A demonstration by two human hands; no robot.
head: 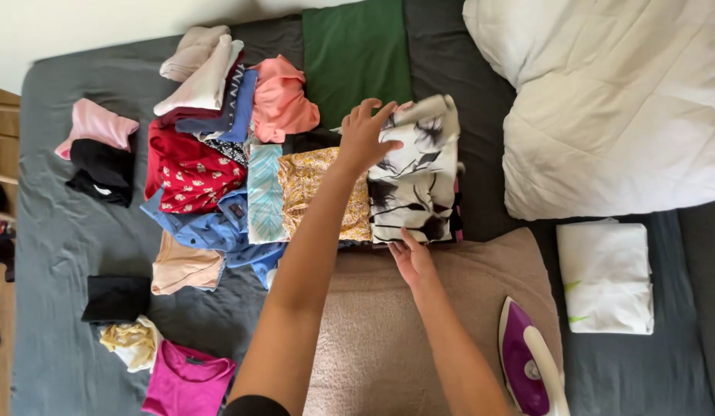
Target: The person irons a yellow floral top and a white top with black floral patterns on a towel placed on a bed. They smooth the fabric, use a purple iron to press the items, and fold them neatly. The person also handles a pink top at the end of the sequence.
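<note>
Under my left grip (363, 139) the black-and-white patterned garment (416, 173) looks like thin, smooth cloth. My right grip (412, 260) rests on a beige towel (458, 270), nubbly and matt. The purple iron (529, 364) is glossy plastic. The grey bed sheet (57, 231) is matt, lightly creased cloth.

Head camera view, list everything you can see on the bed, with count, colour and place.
Folded patterned garment: one, cream with black print, centre, under both hands.
Clothes pile: many, red, blue, pink, yellow, striped, left of centre.
Green cloth: one, top centre.
Towel: one, beige, spread bottom centre.
Iron: one, purple and white, on the towel's right edge.
Duvet: one, white, top right.
Folded white cloth: one, right.
Bedsheet: one, grey, underneath.
Left hand: flat on garment's top.
Right hand: at garment's bottom edge.
</note>
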